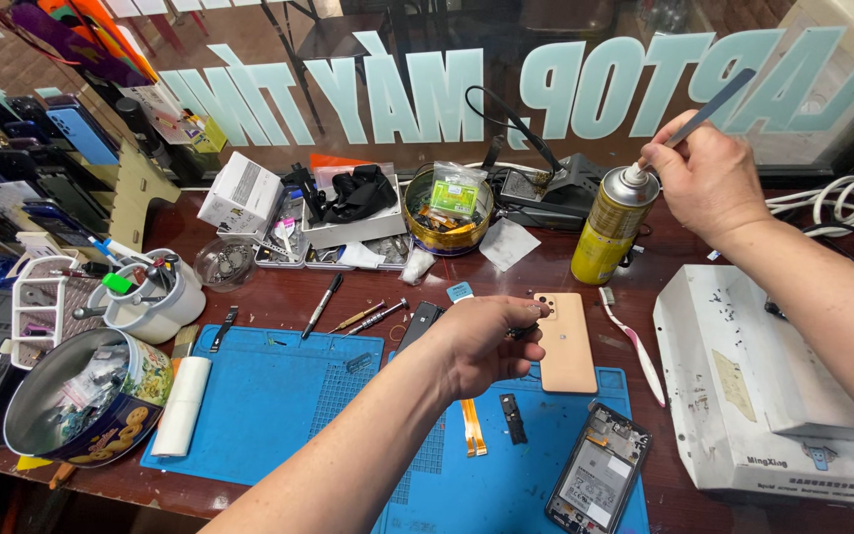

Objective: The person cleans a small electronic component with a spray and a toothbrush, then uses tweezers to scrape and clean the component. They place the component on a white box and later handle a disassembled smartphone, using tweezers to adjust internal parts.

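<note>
Right hand point(704, 178) raised, fingers pinching a thin grey tool point(714, 107) at the yellow spray can point(613, 225) nozzle. Left hand point(481, 341) curled over the tabletop mat point(279, 396), gripping something small and dark beside the peach phone back point(567, 346).

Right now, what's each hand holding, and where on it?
Right hand: thin grey tool, pinched at its lower end, over the spray can. Left hand: small dark part at the fingertips; what it is cannot be told.

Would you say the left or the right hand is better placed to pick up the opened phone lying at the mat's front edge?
Probably the left hand: it hovers over the blue mat near the opened phone, while the right hand is occupied with a tool at the spray can.
</note>
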